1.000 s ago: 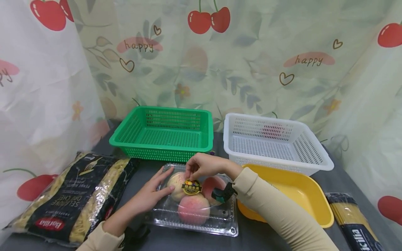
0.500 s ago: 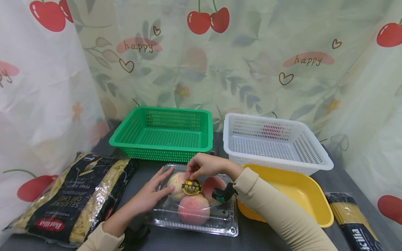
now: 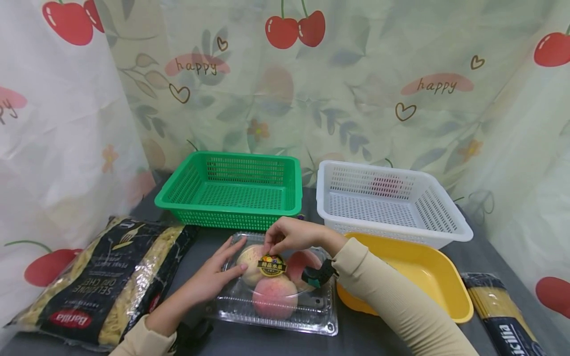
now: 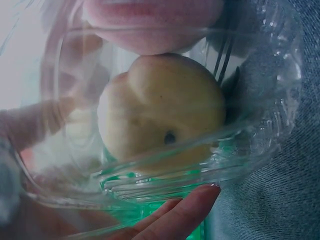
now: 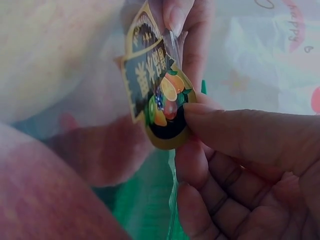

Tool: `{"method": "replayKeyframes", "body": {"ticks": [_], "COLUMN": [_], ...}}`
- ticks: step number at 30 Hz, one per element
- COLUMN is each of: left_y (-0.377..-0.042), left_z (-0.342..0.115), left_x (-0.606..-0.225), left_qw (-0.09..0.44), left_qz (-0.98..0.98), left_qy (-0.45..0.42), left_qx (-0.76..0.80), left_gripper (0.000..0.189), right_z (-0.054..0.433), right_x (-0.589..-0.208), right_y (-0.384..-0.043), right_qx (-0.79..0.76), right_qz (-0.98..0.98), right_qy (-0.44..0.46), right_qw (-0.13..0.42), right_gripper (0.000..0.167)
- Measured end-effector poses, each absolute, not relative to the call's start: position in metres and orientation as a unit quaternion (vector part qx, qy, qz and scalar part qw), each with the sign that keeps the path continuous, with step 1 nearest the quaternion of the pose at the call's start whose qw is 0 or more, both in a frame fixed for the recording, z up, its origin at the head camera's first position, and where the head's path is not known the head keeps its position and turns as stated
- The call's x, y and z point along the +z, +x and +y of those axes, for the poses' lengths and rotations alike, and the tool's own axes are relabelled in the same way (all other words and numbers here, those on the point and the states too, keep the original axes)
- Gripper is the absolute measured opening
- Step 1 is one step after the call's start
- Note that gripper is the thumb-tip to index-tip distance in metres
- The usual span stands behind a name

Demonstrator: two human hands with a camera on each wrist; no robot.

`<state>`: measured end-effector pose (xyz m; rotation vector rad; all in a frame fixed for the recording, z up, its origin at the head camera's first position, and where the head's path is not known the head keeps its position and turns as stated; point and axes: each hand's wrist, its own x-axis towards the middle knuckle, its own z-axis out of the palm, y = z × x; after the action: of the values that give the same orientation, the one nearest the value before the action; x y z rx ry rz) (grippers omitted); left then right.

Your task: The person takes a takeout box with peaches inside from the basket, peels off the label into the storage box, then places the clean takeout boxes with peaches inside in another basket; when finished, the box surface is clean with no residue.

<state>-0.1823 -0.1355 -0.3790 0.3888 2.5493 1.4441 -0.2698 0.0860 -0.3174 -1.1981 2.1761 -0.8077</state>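
Observation:
A clear plastic fruit box [image 3: 307,321] stands in front of me with peaches [image 3: 274,296] inside. On its lid is a black and gold sticker [image 3: 272,266] with fruit pictures. My right hand [image 3: 291,235] pinches the sticker's edge between thumb and finger. In the right wrist view, the sticker [image 5: 160,95] stands partly away from the plastic, its thumb [image 5: 240,130] on the printed face. My left hand [image 3: 213,272] rests on the box's left side, fingers straight, thumb on the lid. Through the plastic, the left wrist view shows a pale peach [image 4: 165,110] beside a pinker one.
Behind the box stand a green basket [image 3: 240,217] and a white basket [image 3: 392,228]. A yellow tub [image 3: 427,277] sits right of the box, under my right forearm. A large pasta bag [image 3: 98,287] lies at left, and a spaghetti pack [image 3: 498,311] at far right.

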Motion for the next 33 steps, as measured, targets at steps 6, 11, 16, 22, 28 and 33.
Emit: {"method": "replayKeyframes", "body": {"ticks": [6, 11, 16, 22, 28, 33], "left_y": [-0.1823, -0.1823, -0.1821, -0.1822, -0.1819, -0.1817], "left_z": [-0.1356, -0.1354, -0.1352, -0.1342, -0.1351, -0.1354], "left_x": [-0.3792, -0.3799, -0.3800, -0.3799, -0.3793, -0.3795], "left_qw": [0.091, 0.087, 0.084, 0.083, 0.082, 0.084], "left_qz": [0.859, 0.861, 0.862, 0.863, 0.864, 0.864], "left_qy": [0.130, 0.131, 0.132, 0.131, 0.131, 0.129], "left_qx": [0.486, 0.484, 0.482, 0.482, 0.478, 0.480], "left_gripper": [0.064, 0.064, 0.064, 0.063, 0.063, 0.063], "right_z": [0.0864, 0.0873, 0.0887, 0.0904, 0.0911, 0.0913], "right_x": [-0.3178, -0.3184, -0.3192, -0.3202, -0.3225, -0.3230], "right_y": [-0.2697, -0.2700, -0.2702, -0.2698, -0.2711, -0.2712], "right_qx": [-0.307, -0.312, -0.318, -0.327, -0.334, -0.341], "right_qz": [0.800, 0.797, 0.792, 0.785, 0.778, 0.770], "right_qy": [-0.440, -0.440, -0.444, -0.448, -0.453, -0.457], "right_qw": [0.268, 0.271, 0.273, 0.276, 0.280, 0.286], "right_gripper": [0.007, 0.007, 0.007, 0.007, 0.007, 0.007]}}
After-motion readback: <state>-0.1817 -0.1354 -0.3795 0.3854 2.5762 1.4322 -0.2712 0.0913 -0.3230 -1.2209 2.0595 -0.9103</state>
